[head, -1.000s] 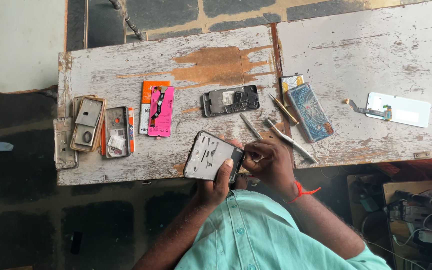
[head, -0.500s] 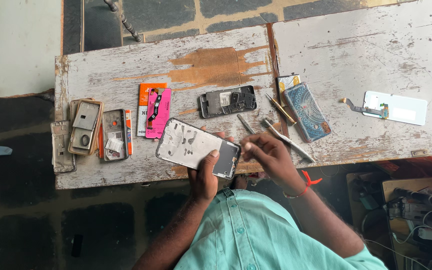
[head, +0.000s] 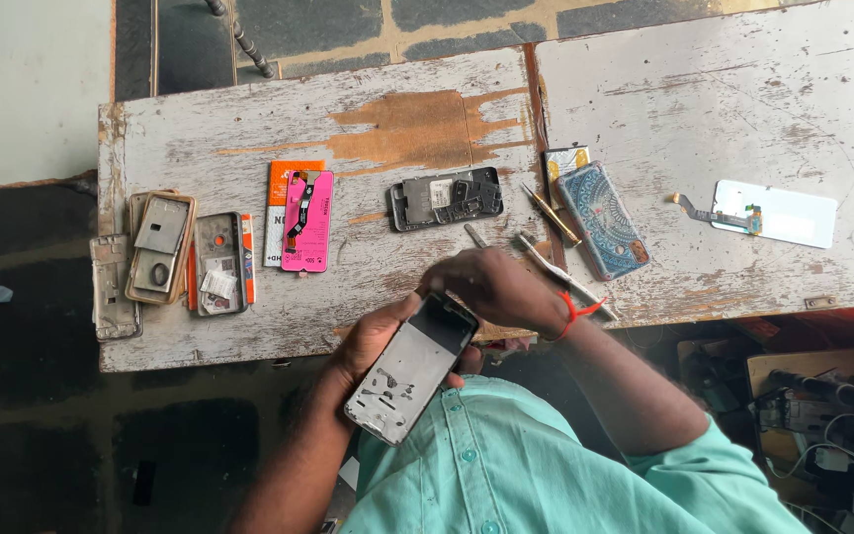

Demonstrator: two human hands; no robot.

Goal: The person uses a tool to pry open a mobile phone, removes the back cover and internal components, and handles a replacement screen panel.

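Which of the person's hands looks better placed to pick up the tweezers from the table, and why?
Probably the right hand. It only rests its fingers on the top end of the phone frame, and the tweezers lie just beside its wrist. The left hand cradles the frame from below, so it is occupied and farther away.

Site, as I read it from my feed: a small phone-repair workshop. Evidence logged: one worn, paint-flaked wooden counter (head: 644,109); stripped phone frames (head: 160,252) stacked at its left end; an opened phone body (head: 445,198) with its innards exposed; a pink back panel (head: 306,220); a patterned blue phone case (head: 602,220); a loose white screen panel (head: 783,213) with ribbon cable; tweezers (head: 563,277) and a screwdriver (head: 552,213); tangled wiring (head: 822,435) under the counter.
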